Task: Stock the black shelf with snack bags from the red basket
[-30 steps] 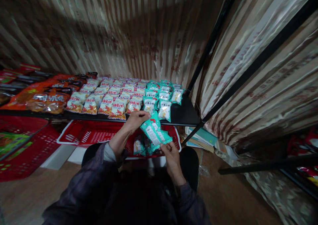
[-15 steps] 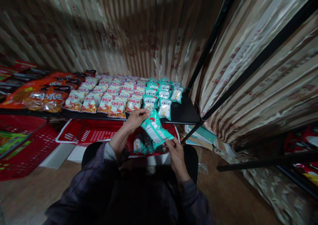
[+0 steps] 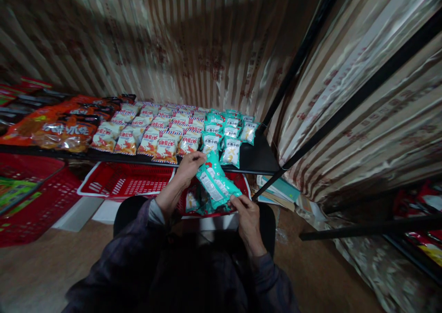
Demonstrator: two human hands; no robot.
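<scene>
A teal snack bag (image 3: 217, 182) hangs between my two hands above a red basket, its printed back facing up. My left hand (image 3: 188, 168) pinches its upper left end, and my right hand (image 3: 246, 214) grips its lower right end. Just beyond, several teal and white bags (image 3: 230, 152) stand in rows at the right part of the black shelf (image 3: 257, 159). White and orange snack bags (image 3: 165, 146) fill rows to their left. More teal bags (image 3: 193, 199) lie in the basket under the held one, partly hidden by it.
Orange bags (image 3: 69, 133) lie farther left on the shelf. Below are a red basket (image 3: 129, 182) with a white rim and another red basket (image 3: 41, 221) at the left. Black posts (image 3: 331, 122) slant at the right, near books (image 3: 283, 188) and a striped curtain (image 3: 193, 41).
The held teal bag has flattened out and turned slightly between my hands. Both hands keep their grip, and the view has shifted a little.
</scene>
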